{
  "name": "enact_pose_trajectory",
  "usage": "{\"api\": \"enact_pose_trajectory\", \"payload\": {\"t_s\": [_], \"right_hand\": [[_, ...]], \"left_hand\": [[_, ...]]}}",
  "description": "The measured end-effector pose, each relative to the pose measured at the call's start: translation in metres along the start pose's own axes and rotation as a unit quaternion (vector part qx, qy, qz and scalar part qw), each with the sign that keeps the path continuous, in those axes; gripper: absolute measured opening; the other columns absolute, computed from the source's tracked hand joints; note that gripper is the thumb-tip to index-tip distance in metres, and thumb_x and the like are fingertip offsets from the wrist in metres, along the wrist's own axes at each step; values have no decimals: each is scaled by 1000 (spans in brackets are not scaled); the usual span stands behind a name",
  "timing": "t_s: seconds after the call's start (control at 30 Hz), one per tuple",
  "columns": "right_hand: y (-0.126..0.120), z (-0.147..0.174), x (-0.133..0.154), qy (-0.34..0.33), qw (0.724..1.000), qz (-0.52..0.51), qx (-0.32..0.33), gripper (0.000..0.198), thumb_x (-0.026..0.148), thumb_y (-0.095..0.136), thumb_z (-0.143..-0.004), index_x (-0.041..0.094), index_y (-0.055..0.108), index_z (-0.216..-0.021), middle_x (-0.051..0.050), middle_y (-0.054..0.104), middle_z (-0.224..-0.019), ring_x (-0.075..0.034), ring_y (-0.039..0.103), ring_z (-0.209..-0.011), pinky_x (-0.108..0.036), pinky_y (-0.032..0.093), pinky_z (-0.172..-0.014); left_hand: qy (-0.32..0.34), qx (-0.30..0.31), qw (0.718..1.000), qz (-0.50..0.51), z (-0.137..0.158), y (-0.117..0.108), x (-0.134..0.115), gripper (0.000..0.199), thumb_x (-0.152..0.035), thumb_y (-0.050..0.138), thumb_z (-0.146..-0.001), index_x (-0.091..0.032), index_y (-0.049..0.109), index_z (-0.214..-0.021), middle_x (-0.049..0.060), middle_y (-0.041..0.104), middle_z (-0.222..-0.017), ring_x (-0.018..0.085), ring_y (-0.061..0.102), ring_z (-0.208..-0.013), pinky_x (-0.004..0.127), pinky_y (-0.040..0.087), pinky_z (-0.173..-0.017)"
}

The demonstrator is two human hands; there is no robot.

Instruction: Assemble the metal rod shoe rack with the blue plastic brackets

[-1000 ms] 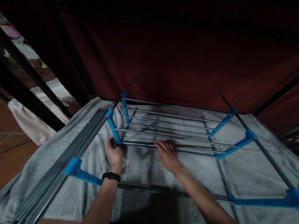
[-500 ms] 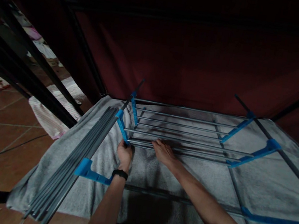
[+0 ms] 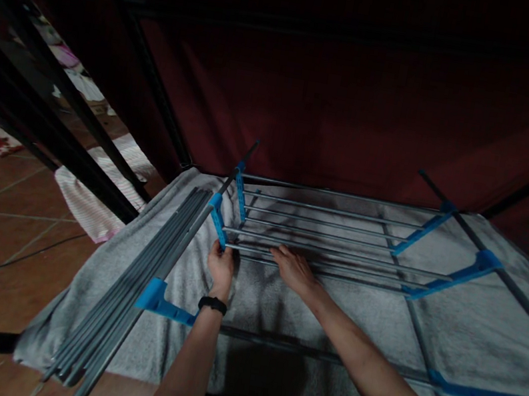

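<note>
A half-built rack of grey metal tubes and blue plastic brackets lies on a grey blanket (image 3: pixel 271 307). My left hand (image 3: pixel 221 268), with a black band at the wrist, is closed around the near end of a blue bracket (image 3: pixel 218 223) on the rack's left side. Its fingertips are partly hidden there. My right hand (image 3: pixel 293 270) has its fingers curled over a metal tube (image 3: pixel 255 250), a short way right of that bracket. Several parallel tubes run across to the blue bracket (image 3: pixel 458 281) on the right.
A bundle of loose grey tubes (image 3: pixel 139 278) rests on the blanket at left, beside another blue bracket (image 3: pixel 166 303). A dark red cloth (image 3: pixel 319 112) hangs behind the rack. Black metal bars (image 3: pixel 57 102) and a tiled floor (image 3: pixel 0 228) are at left.
My left fingers have shifted slightly up at the near end of the left bracket. My right hand stays on the tube. The whole view has shifted a little.
</note>
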State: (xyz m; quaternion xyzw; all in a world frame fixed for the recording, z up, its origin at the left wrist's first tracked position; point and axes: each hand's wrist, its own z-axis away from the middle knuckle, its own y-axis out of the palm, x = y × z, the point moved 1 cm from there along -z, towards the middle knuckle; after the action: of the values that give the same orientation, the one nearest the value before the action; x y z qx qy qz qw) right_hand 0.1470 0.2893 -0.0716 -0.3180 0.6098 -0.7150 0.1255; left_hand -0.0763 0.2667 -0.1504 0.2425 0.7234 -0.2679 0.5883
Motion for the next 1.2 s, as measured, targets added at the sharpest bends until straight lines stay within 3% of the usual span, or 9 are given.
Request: {"api": "enact_pose_trajectory", "payload": {"t_s": [0.13, 0.37, 0.53, 0.73, 0.93, 1.07, 1.2], "right_hand": [[-4, -1, 0, 7, 1000, -11, 10, 45, 14, 35, -105, 28, 63, -138, -7, 67, -130, -21, 67, -111, -32, 51, -90], [-11, 0, 4, 13, 999, -30, 15, 42, 22, 35, -108, 26, 63, -139, -7, 68, -131, -21, 66, -115, -31, 50, -93], [-7, -2, 1, 3, 999, -47, 3, 43, 19, 39, -106, 26, 62, -142, -8, 67, -136, -21, 65, -121, -33, 49, -99], [-4, -8, -6, -3, 999, -45, 14, 43, 25, 41, -107, 25, 61, -145, -9, 63, -146, -23, 62, -129, -35, 47, -106], [-3, -10, -8, -17, 999, -24, 22, 44, 30, 38, -109, 27, 60, -146, -8, 66, -141, -22, 66, -121, -35, 49, -101], [1, -10, -8, -29, 999, -13, 1, 44, 29, 38, -109, 25, 57, -149, -10, 67, -139, -23, 66, -119, -36, 49, -102], [1, 1, -5, -71, 995, 5, -70, 46, 19, 41, -106, 21, 54, -151, -11, 65, -140, -23, 59, -128, -38, 44, -109]], "left_hand": [[-31, -26, 998, -37, -2, 0, -4, 16, -30, 64, -82, -18, 70, -92, 5, 73, -83, 22, 68, -86, 34, 55, -87], [-25, -37, 998, -52, -3, 5, -2, 17, -32, 64, -86, -16, 69, -88, 4, 71, -78, 20, 66, -82, 32, 54, -85], [-5, -40, 996, -80, -2, 6, -2, 18, -28, 60, -88, -16, 70, -96, 7, 74, -87, 21, 66, -84, 33, 54, -86], [16, -45, 986, -157, 3, 4, -3, 24, -27, 57, -92, -16, 71, -108, 13, 76, -103, 27, 70, -101, 36, 53, -94], [2, -41, 979, -201, 4, 3, -5, 25, -26, 56, -93, -15, 70, -110, 15, 76, -103, 30, 71, -100, 39, 53, -93], [2, -32, 976, -217, 6, 4, -9, 25, -26, 55, -94, -15, 69, -111, 14, 76, -102, 29, 72, -96, 38, 53, -91], [-5, -31, 975, -218, 4, 3, -5, 24, -26, 56, -93, -16, 68, -111, 13, 75, -100, 29, 71, -98, 38, 53, -91]]}}
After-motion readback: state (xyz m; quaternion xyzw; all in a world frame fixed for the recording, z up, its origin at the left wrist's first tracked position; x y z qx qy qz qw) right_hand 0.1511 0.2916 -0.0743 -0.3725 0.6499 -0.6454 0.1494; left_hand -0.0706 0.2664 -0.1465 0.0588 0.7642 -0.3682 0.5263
